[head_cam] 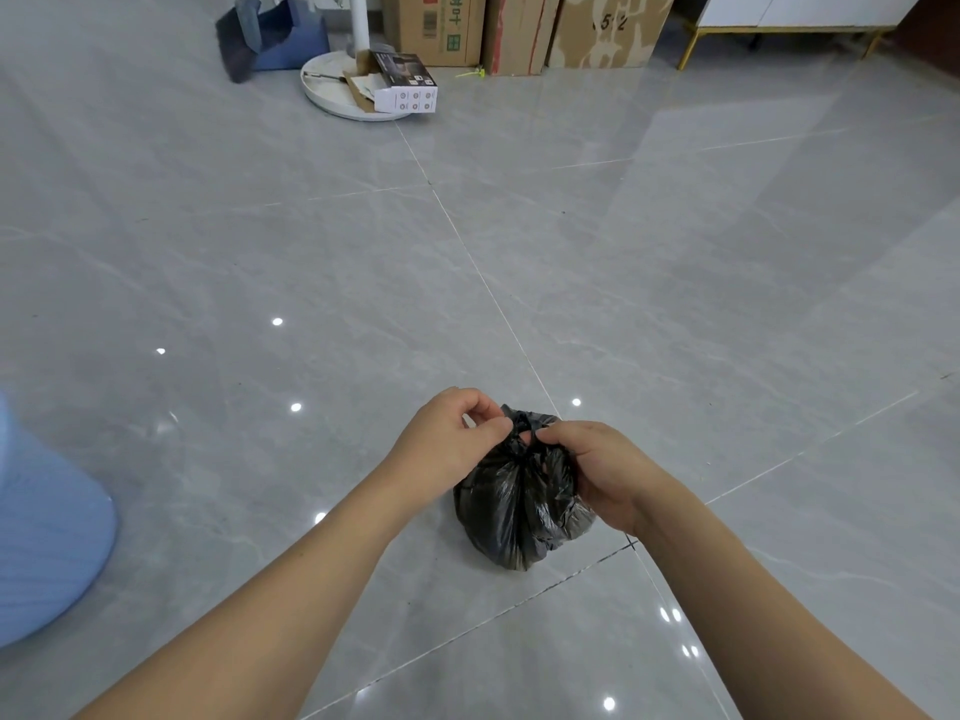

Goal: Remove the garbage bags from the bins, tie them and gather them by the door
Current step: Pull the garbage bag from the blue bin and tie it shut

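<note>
A small, full black garbage bag sits on the grey tiled floor in front of me, its top gathered into a bunch. My left hand pinches one end of the bag's gathered top from the left. My right hand grips the bag's neck from the right, fingers curled around the plastic. Both hands meet at the top of the bag, over the knot area.
A light blue ribbed bin stands at the left edge. Far ahead are a white fan base with a small white box, cardboard boxes against the wall, a blue dustpan with broom, and a white cabinet on gold legs.
</note>
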`<state>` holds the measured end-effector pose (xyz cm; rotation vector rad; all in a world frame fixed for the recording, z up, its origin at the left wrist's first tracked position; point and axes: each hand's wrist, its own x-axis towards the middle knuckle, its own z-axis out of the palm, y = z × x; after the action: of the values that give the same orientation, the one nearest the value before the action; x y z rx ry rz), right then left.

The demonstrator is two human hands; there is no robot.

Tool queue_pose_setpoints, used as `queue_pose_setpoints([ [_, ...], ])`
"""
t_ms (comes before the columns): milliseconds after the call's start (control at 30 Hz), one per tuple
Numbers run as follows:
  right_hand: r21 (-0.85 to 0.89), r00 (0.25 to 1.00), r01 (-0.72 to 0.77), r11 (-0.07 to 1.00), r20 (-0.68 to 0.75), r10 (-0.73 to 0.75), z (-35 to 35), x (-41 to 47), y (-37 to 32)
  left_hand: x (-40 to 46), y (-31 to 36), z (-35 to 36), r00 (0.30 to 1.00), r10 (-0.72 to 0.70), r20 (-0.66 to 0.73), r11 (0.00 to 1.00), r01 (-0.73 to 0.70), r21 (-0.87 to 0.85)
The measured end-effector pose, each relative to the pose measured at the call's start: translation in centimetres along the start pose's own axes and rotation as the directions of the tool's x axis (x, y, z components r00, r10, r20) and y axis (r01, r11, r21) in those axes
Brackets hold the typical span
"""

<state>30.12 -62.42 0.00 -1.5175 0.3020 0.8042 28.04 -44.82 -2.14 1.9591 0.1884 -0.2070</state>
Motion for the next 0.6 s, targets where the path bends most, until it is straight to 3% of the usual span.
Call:
queue_pose_setpoints([
  [233,0.008,1.000,0.008,1.000,0.004,-0.008,0.4,-0.2,0.0,0.4,0.1,0.0,0.995,-0.085,0.046,0.994,0.081,0.069],
  [300,-0.052,0.998,0.026,0.998,-0.054,-0.029,0.4,0.0,0.2,0.7,0.5,0.0,0.984,-0.173,0.038,0.982,0.175,-0.067],
  [433,-0.248,0.984,0.041,0.968,-0.157,-0.082,-0.1,0.4,0.9,1.0,1.1,-0.5,0.926,-0.369,0.078,0.857,0.371,-0.356],
  [600,-0.248,0.983,0.045,0.968,-0.164,-0.088,-0.6,0.6,1.2,0.7,1.1,-1.1,0.935,-0.323,0.148,0.919,0.347,-0.190],
])
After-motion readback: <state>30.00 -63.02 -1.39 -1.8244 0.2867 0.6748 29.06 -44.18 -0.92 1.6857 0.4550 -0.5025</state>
